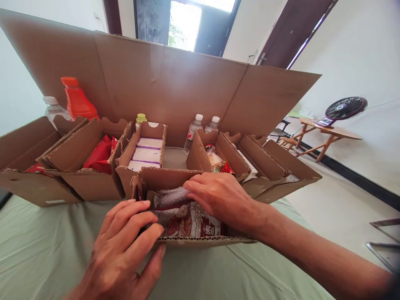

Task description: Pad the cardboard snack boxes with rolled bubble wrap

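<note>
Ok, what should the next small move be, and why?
Perhaps press the pale textured packet down with the right hand, since that hand is at its right end, beside the printed bag inside the front cardboard box; the left hand is by the box's left end.

I'm in what looks like a home. At the frame's right I see an electric fan [345, 108] on a wooden table [345, 132]; a brown door [295, 31] stands at the upper right.
</note>
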`<state>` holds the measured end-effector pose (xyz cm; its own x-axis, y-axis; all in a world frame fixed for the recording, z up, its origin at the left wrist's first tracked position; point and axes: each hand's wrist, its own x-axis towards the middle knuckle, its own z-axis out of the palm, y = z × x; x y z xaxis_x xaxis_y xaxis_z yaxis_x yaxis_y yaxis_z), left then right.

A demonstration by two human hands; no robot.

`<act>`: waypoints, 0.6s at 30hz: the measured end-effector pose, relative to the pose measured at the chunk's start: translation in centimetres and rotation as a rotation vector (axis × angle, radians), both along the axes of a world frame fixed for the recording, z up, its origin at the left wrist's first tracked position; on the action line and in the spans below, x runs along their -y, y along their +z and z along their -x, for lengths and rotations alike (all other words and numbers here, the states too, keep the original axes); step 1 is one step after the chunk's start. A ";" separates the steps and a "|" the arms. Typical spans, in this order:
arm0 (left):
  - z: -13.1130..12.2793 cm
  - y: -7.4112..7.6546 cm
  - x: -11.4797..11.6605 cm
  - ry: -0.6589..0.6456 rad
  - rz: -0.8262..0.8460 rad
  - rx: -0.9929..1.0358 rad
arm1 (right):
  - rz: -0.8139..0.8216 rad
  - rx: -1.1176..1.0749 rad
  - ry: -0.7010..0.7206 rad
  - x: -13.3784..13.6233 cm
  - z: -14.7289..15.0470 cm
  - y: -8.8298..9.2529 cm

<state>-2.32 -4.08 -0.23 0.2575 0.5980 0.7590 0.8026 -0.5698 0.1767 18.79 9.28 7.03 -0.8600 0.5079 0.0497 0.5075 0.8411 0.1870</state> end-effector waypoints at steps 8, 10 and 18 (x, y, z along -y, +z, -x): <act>-0.6 0.0 -0.4 -0.010 -0.010 0.107 | 0.126 0.434 -0.125 -0.9 3.1 1.1; -0.8 0.1 -0.5 -0.011 -0.008 0.120 | 0.100 0.474 -0.145 -0.2 3.5 1.5; -0.8 -0.2 -0.5 0.021 0.009 0.139 | 0.152 0.388 -0.095 0.4 2.3 0.8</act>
